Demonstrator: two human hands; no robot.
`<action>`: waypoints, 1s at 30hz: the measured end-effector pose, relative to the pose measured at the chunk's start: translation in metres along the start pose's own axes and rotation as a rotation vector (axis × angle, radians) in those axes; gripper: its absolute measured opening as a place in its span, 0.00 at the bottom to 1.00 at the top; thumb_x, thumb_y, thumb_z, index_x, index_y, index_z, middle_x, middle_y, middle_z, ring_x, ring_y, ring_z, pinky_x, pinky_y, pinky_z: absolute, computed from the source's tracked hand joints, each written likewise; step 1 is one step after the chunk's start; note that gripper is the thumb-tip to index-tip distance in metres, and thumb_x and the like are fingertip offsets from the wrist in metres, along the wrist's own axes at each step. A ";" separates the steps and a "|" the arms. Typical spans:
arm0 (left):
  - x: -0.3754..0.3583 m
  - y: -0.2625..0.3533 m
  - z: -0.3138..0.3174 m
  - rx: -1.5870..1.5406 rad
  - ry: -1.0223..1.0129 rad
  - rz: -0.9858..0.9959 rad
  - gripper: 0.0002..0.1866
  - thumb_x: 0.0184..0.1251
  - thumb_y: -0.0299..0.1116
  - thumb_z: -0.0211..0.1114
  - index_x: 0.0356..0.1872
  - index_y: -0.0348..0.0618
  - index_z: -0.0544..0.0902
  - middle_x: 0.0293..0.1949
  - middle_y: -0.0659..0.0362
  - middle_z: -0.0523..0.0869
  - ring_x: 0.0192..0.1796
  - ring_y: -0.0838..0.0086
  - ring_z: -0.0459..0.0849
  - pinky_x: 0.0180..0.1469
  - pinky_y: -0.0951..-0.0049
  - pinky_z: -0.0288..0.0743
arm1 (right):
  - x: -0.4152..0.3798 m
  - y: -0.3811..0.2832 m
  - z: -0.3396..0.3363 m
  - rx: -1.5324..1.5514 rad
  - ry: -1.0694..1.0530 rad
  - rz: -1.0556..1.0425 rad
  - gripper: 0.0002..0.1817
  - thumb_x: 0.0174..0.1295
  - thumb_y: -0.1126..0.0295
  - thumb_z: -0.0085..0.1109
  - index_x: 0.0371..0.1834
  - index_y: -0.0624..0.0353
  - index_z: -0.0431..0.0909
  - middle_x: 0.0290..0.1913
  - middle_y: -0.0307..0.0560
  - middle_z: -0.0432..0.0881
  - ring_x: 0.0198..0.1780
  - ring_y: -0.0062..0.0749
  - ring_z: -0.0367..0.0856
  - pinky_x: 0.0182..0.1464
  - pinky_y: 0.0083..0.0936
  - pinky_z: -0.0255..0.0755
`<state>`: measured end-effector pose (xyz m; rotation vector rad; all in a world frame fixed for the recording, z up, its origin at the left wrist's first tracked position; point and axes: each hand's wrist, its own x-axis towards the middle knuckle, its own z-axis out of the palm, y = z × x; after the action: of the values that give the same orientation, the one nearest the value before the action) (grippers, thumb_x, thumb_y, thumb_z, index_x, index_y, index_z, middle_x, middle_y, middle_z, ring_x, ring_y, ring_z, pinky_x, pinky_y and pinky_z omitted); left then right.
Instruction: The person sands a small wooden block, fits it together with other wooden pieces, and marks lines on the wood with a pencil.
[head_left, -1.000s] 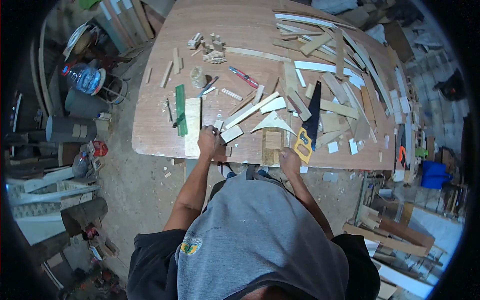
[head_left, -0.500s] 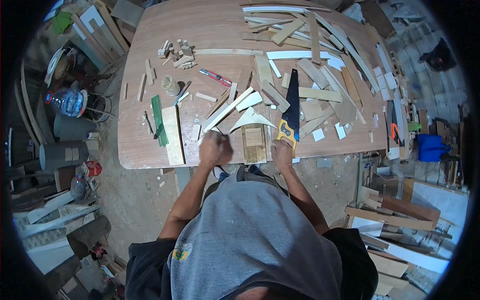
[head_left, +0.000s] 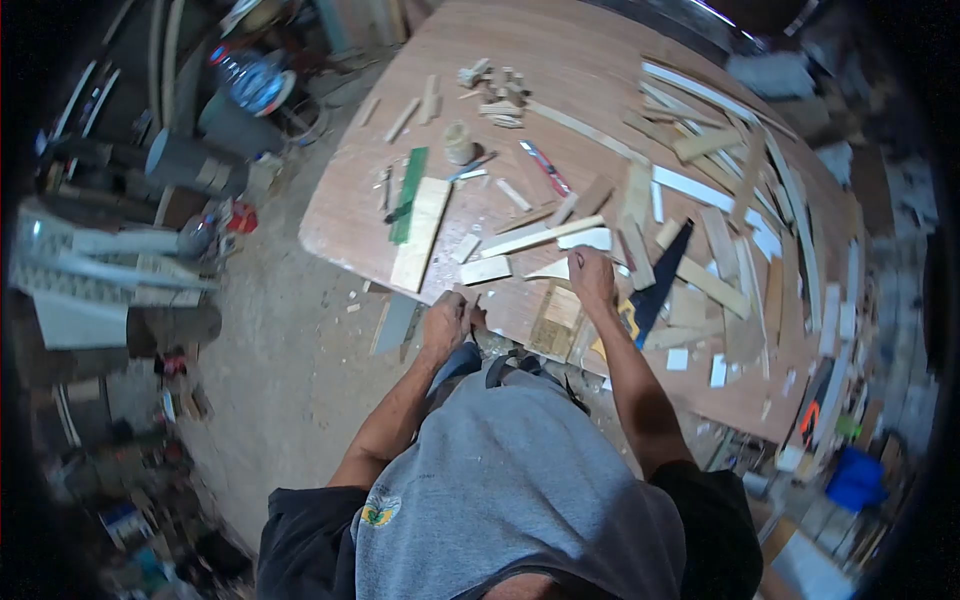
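Note:
My right hand is closed at the front of the table, its fingers on a pale wood piece with curved edges, partly hidden by the hand. Just off the table's front edge, my left hand has its fingers curled together; whatever they hold is too small to make out. A short pale wood block lies beyond it. Beside my right forearm rests a handsaw with a dark blade and yellow handle, which the arm partly covers. A small square piece sits on a brown board.
Long wood strips and offcuts crowd the table's right side. A green strip, a light board, a jar and a red-and-blue utility knife lie left of centre. A water bottle stands far left.
My right hand has left the saw handle and moved left to the curved piece. My left hand has drawn back from the block to the table edge. The view has turned.

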<state>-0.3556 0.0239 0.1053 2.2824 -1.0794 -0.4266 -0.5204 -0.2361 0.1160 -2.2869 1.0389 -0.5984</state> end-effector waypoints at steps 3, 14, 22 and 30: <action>-0.007 -0.031 -0.032 -0.087 0.145 -0.307 0.11 0.64 0.34 0.66 0.34 0.34 0.83 0.32 0.44 0.87 0.35 0.50 0.87 0.40 0.57 0.80 | 0.032 -0.043 0.030 0.036 -0.130 -0.085 0.09 0.64 0.68 0.58 0.31 0.62 0.82 0.33 0.63 0.83 0.38 0.61 0.83 0.42 0.50 0.75; 0.151 -0.193 -0.102 -0.136 0.219 -0.342 0.11 0.63 0.36 0.67 0.36 0.37 0.85 0.34 0.43 0.88 0.41 0.50 0.89 0.44 0.55 0.80 | -0.047 -0.125 0.110 0.080 -0.339 0.133 0.10 0.65 0.66 0.58 0.36 0.62 0.83 0.38 0.61 0.84 0.42 0.60 0.83 0.47 0.49 0.76; 0.247 -0.202 -0.104 0.131 -0.066 -0.297 0.14 0.59 0.41 0.71 0.37 0.40 0.86 0.38 0.45 0.90 0.44 0.49 0.89 0.46 0.50 0.81 | -0.153 -0.078 0.091 -0.115 -0.080 0.398 0.04 0.58 0.73 0.64 0.33 0.61 0.83 0.29 0.55 0.84 0.32 0.49 0.85 0.35 0.41 0.77; 0.250 -0.220 -0.116 0.434 -0.080 -0.017 0.12 0.67 0.38 0.62 0.38 0.37 0.83 0.37 0.43 0.88 0.42 0.46 0.88 0.43 0.48 0.81 | -0.177 -0.096 0.060 -0.103 0.127 0.594 0.06 0.59 0.71 0.65 0.33 0.62 0.83 0.23 0.54 0.80 0.26 0.45 0.81 0.31 0.36 0.74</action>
<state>-0.0093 -0.0173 0.0500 2.6706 -1.2951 -0.3156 -0.5404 -0.0270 0.1035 -1.8905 1.7488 -0.4470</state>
